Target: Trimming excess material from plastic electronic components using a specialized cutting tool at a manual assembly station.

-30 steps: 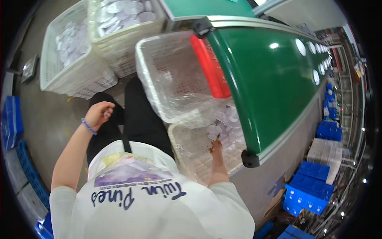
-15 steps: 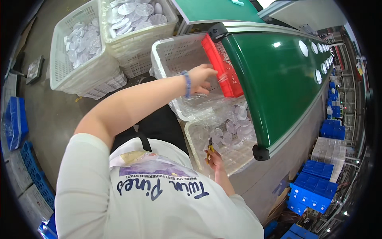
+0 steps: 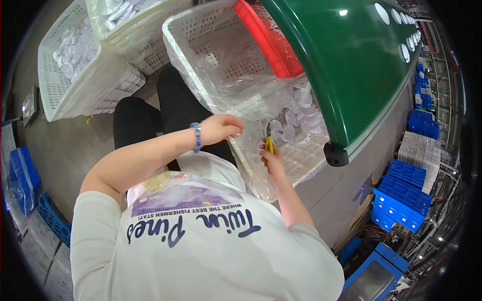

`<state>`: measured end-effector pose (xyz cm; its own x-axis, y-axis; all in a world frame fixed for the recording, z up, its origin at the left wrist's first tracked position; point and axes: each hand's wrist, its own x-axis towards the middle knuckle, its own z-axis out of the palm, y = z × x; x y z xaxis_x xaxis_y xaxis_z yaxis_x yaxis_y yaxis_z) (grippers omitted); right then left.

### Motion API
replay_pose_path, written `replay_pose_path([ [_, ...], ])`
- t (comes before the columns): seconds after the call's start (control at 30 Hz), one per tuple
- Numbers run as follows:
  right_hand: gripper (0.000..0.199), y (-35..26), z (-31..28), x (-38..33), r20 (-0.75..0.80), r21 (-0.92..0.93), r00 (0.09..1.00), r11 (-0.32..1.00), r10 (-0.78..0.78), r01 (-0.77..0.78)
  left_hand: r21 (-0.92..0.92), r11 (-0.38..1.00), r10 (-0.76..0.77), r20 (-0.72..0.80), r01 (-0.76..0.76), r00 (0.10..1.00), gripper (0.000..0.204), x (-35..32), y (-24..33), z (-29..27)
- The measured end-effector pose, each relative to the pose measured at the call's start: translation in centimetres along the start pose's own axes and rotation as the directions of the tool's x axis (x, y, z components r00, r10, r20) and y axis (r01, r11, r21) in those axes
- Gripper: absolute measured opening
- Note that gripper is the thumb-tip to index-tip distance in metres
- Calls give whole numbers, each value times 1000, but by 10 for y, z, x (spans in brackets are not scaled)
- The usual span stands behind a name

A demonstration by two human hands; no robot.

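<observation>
left hand (image 3: 223, 128): fingers curled on bag rim (image 3: 236, 143) (keeps it open) | right hand (image 3: 271, 155): fingers pinch yellow tool (image 3: 269, 144) over white discs (image 3: 296, 108)

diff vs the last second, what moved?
Left hand rose from beside the leg, reached up to the red tray, then drew back to the plastic liner at the near basket's rim. Right hand kept the yellow-handled tool over the white discs. Baskets stayed put.

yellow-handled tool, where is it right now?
Head view, right of centre: the yellow-handled tool is in the right hand, over the plastic-lined white basket of clear round parts, below the green conveyor cover.
</observation>
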<state>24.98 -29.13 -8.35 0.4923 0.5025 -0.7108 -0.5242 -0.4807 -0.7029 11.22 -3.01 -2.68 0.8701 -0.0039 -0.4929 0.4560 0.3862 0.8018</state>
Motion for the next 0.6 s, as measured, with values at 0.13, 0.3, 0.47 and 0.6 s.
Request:
replay_pose_path([
  [0.13,46,55,-12,85,-241,-378,968,912,68,-158,-6,999,-48,-152,48,987,27,-50,-3,-32],
  [0.3,48,141,-28,222,-282,-418,849,854,-446,309,-155,987,-105,-409,44,907,26,-104,-26,-63],
  [0.47,61,149,-18,302,-5,-946,822,270,-570,181,-286,955,-235,-574,77,785,24,-137,-49,-67],
  [0.6,42,174,-80,355,195,-962,828,60,-526,265,-286,958,-189,-555,28,810,24,-145,-52,-68],
])
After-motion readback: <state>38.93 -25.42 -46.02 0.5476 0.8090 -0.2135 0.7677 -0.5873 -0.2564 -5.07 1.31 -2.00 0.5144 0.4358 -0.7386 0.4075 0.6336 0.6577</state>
